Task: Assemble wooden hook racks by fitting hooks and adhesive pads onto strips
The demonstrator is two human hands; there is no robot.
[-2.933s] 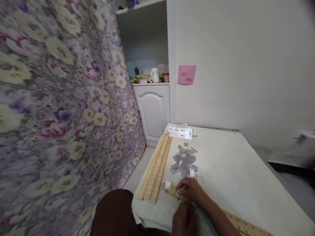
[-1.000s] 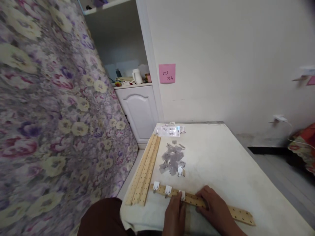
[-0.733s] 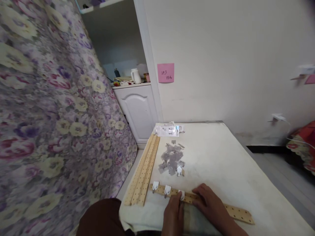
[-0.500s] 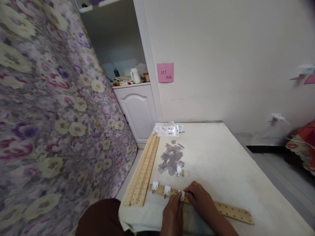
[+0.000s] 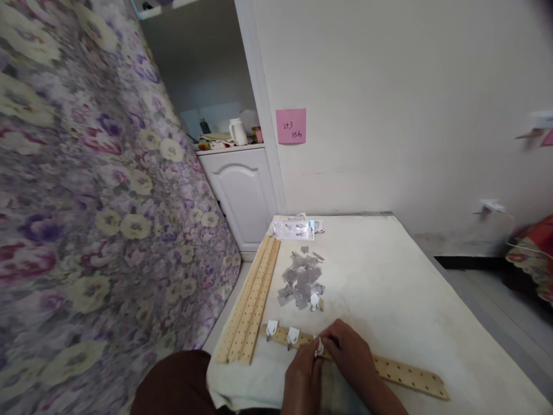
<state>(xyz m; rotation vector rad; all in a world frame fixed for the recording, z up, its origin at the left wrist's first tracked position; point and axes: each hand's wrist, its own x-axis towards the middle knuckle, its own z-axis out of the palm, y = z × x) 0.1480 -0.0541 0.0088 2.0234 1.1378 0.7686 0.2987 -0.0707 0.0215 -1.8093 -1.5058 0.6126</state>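
Observation:
A wooden strip with rows of holes [image 5: 410, 374] lies across the near part of the table. Two white hooks, a left one [image 5: 272, 328] and a middle one [image 5: 293, 335], sit on its left end. Between my hands a third white hook [image 5: 319, 347] rests against the strip. My left hand [image 5: 302, 369] is closed, its fingertips on this hook's left side. From the right, my right hand [image 5: 349, 353] is closed too, with thumb and fingers pinching the hook's edge. My fingers partly hide the hook and the strip under it.
Several perforated wooden strips [image 5: 250, 305] lie along the table's left edge. A heap of grey clear pieces [image 5: 301, 280] and a loose white hook [image 5: 315, 301] lie beyond my hands. Clear packaging [image 5: 294, 229] is at the far edge. A floral curtain [image 5: 108, 202] hangs left.
The third white hook has turned or tilted slightly between my fingers, and its metal part now shows. Both hands stay in nearly the same place. The view has shifted a little.

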